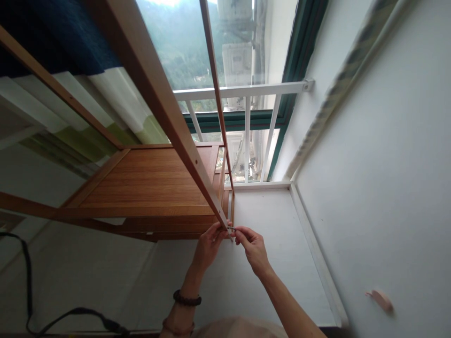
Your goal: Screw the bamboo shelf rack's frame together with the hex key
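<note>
Two hands (207, 246) (254, 249) on shelf leg (192, 162) tip

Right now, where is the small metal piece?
In the head view the small metal piece sits low and central, between the left hand and the right hand, at the near end of the slanted wooden post.

No readable text, label or number shows anywhere.

Tall window (183, 56) framed in dark green, with a hazy hillside beyond. Across its lower part, a white railing (246, 89). Left of the window, a striped curtain (116, 103). Right of it, a white wall (387, 188) bearing a small pink hook (379, 299). Far below-left, a black cable (28, 281).
</note>
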`<state>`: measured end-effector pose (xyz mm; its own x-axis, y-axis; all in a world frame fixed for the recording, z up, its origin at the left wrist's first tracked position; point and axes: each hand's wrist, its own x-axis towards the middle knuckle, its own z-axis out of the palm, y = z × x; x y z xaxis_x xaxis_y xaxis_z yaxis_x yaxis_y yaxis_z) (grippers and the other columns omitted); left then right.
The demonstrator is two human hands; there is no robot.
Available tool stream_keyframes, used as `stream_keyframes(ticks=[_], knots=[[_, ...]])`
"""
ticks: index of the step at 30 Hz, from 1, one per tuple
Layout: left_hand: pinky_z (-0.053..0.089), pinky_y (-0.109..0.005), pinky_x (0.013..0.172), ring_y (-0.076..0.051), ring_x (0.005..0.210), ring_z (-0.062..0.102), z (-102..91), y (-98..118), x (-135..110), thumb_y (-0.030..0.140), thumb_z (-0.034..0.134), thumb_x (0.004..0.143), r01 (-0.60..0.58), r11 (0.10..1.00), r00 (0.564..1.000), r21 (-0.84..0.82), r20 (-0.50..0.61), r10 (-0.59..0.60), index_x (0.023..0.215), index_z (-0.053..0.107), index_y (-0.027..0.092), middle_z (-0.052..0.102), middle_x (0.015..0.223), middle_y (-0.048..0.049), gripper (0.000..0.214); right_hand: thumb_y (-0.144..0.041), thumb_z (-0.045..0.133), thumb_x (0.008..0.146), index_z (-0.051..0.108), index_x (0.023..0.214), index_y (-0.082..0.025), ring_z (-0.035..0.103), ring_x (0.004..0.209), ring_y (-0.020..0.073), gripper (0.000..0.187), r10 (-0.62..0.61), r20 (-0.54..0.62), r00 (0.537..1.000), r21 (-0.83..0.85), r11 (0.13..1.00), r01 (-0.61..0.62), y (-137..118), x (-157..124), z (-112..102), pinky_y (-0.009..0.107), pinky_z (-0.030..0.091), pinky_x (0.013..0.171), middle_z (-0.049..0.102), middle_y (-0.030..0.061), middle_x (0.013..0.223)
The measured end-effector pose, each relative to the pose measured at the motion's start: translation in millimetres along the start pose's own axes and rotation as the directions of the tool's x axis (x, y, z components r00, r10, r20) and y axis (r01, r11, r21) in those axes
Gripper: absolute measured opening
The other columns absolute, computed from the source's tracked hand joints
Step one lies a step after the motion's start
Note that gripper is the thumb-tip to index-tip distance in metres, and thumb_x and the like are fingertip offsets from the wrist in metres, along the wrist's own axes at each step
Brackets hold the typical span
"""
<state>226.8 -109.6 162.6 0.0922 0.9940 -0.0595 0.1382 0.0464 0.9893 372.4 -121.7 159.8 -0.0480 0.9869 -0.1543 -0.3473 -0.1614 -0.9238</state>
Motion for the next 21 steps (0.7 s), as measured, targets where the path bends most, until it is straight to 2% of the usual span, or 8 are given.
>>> stream_keyframes(ticks=[8,15,21], knots=[[0.052,-0.037,0.081,-0.024,0.099,0.061,1.9,0.4,-1.6,0.033,0.054,0.079,-0.031,0.999,0.999,0.023,-0.012,0.031,0.107,0.056,0.018,0.062,0.112,-0.0094,0.031,-0.032,0.059,0.075,0.065,0.088,-0.016,0.050,0.057,0.0091,0.021,0.031,0.014,0.999,0.074,0.997,-0.032,-0.3,0.2,2.7,0.025,0.044,0.060,0.065,0.0015,0.070],[0.051,-0.035,0.082,-0.023,0.095,0.062,2.2,5.0,-2.5,0.035,0.052,0.080,-0.027,0.997,1.000,0.070,-0.008,0.028,0.107,0.055,0.017,0.062,0.112,-0.0099,0.032,-0.034,0.059,0.075,0.063,0.088,-0.014,0.054,0.057,0.0099,0.024,0.051,0.066,0.996,0.065,0.996,-0.056,-1.3,2.6,0.0,0.024,0.045,0.056,0.066,0.0032,0.070],[0.050,-0.035,0.084,-0.023,0.098,0.061,2.4,5.9,-2.8,0.035,0.051,0.081,-0.034,0.994,0.999,0.108,-0.004,0.035,0.108,0.054,0.017,0.061,0.114,-0.0094,0.033,-0.034,0.059,0.075,0.063,0.087,-0.013,0.060,0.062,0.0126,0.024,0.034,0.043,0.998,0.008,0.999,-0.034,-0.5,1.7,0.4,0.027,0.050,0.061,0.067,0.0045,0.071]])
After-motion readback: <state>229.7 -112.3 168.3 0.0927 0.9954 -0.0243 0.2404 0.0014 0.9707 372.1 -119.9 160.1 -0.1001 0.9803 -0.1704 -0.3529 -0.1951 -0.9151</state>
